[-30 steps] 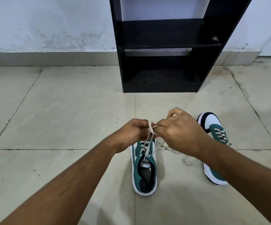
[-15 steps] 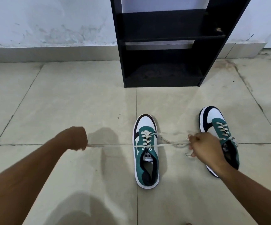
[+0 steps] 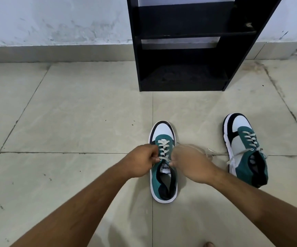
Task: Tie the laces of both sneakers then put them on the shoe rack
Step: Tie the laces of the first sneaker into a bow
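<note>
Two green, white and black sneakers stand on the tiled floor, toes toward the rack. The left sneaker point(image 3: 163, 134) is in front of me; its white laces point(image 3: 163, 148) run up to the tongue. My left hand point(image 3: 141, 162) and my right hand point(image 3: 190, 162) sit on either side of its tongue, each pinching a lace end close to the top eyelets. The right sneaker point(image 3: 243, 148) lies apart to the right, its laces loose and trailing on the floor. The black shoe rack point(image 3: 188, 43) stands against the wall ahead, both visible shelves bare.
Beige floor tiles point(image 3: 73, 113) with dark grout lines stretch to a scuffed white wall point(image 3: 55, 20) and skirting. A toe point(image 3: 208, 244) shows at the bottom edge.
Half a second ago my hands were spread wide, pulling the lace ends taut to each side. Both have come back in to the sneaker's tongue, still holding the laces.
</note>
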